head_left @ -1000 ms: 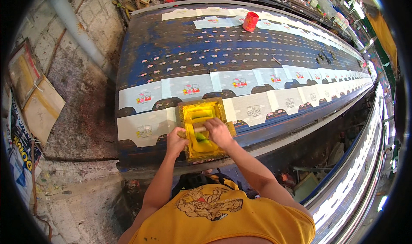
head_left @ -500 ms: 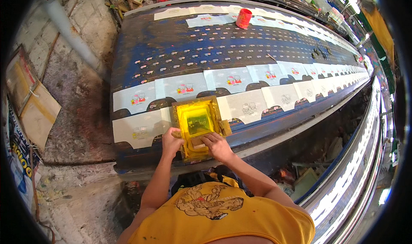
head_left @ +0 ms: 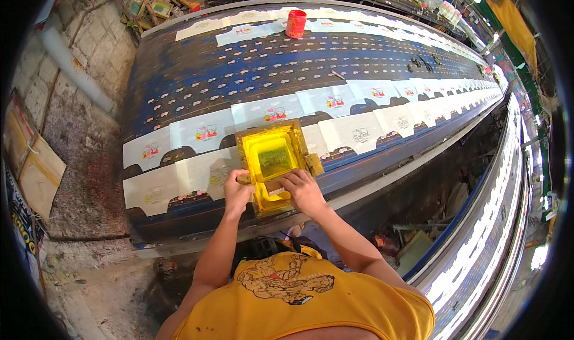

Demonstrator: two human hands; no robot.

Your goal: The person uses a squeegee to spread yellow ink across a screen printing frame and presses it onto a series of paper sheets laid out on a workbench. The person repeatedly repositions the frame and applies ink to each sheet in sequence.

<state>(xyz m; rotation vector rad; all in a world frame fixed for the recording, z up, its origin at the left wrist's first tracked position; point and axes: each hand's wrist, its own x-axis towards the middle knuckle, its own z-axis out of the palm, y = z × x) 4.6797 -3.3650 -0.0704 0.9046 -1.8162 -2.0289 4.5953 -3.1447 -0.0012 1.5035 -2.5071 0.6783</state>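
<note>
A screen-printing frame (head_left: 246,144), its inside smeared with yellow ink, is over the nearest row of pale fabric pieces (head_left: 192,175). My left hand (head_left: 237,191) is closed around a wooden knob on the frame's left side. Inside the frame, the fingers of my right hand (head_left: 304,191) are wrapped over a wooden squeegee (head_left: 274,187) near its close end. Pieces left of the frame show faint outline drawings with yellow touches; those to the right have outlines only. Whether the frame rests flat on the fabric I cannot tell.
The long dark-blue table (head_left: 179,77) carries another row of pale blue printed pieces (head_left: 206,129) behind. A red ink pot (head_left: 296,24) stands on the far side. A metal rail (head_left: 371,191) edges the near side. Boards (head_left: 42,175) lean at left; a second table (head_left: 478,250) runs at right.
The frame has moved rightward along the row, and a piece with a drawing now shows at its left. My view has shifted with it. Both hands keep their holds.
</note>
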